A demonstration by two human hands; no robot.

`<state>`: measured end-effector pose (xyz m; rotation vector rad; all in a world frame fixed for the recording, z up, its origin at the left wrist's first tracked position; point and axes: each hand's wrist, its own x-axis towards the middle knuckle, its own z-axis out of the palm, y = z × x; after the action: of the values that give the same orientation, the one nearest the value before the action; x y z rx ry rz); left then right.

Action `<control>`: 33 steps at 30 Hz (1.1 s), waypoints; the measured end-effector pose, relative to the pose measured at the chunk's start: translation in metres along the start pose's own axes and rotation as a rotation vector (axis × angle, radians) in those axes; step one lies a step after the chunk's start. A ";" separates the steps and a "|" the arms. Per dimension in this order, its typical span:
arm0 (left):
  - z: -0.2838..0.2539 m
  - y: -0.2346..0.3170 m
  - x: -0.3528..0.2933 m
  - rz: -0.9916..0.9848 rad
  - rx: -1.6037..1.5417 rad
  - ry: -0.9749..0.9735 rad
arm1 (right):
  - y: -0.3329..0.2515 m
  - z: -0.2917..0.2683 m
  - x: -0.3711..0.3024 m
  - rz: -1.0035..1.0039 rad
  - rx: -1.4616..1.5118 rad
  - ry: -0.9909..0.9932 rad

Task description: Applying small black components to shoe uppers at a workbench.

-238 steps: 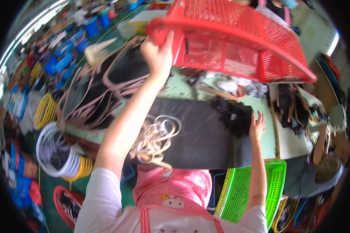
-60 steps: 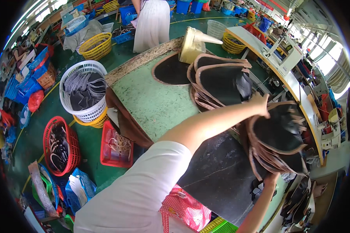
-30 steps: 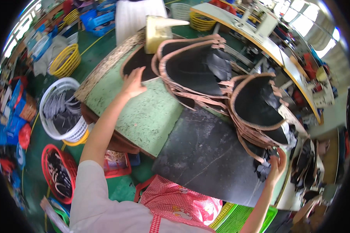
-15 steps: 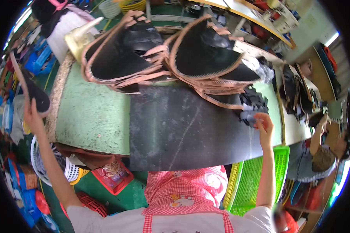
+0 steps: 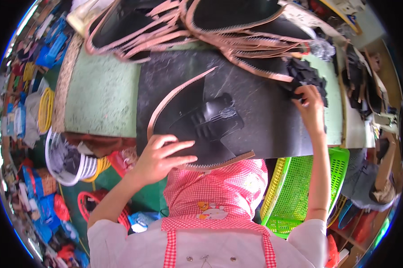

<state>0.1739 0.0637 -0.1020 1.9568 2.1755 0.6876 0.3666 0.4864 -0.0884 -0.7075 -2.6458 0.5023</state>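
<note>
Black leather with a tan zigzag-cut border makes up the cut piece (image 5: 197, 125) that lies on the dark mat (image 5: 255, 111) at the near edge of the tabletop (image 5: 101, 94). The piece is roughly fan-shaped: its narrow tip points to the far side and a little to the right, toward the middle of the mat, and its long axis runs from that tip back toward the person, where its broad, curved edge overhangs the near edge of the tabletop above the pink checked apron (image 5: 215, 196). A shiny black moulded part rests on its middle.

The left hand (image 5: 159, 158) lies on the piece's near left corner, fingers spread and flat, thumb below the edge, pressing rather than clenching. The right hand (image 5: 311, 107) reaches to the far right corner of the mat, with the fingers curled onto a heap of small black scraps (image 5: 306, 76); whether they actually pinch one cannot be told.

Along the far edge of the tabletop a pile of larger black pieces with tan trim (image 5: 210, 22) crowds the mat's far side, and its loose strips touch the mat. To the left of the mat the green surface is bare up to the left edge. Between the two hands the mat lies open. Below the right corner stands a green basket (image 5: 308, 187), and on the left of the floor a white basket (image 5: 69, 158).
</note>
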 end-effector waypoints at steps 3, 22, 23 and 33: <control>-0.011 -0.007 -0.009 -0.062 0.014 -0.033 | 0.015 0.007 -0.006 0.046 0.215 0.120; -0.005 -0.011 0.022 -0.057 -0.175 0.009 | -0.001 0.002 -0.007 0.159 0.681 -0.124; -0.007 -0.014 0.019 -0.076 -0.182 0.020 | -0.002 -0.001 -0.006 0.172 0.723 -0.155; -0.019 0.022 0.074 -0.562 -0.588 -0.021 | -0.080 0.010 -0.016 -0.210 0.402 -0.198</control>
<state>0.1750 0.1319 -0.0611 1.0054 2.0384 1.0291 0.3433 0.4101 -0.0672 -0.2653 -2.6296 1.0477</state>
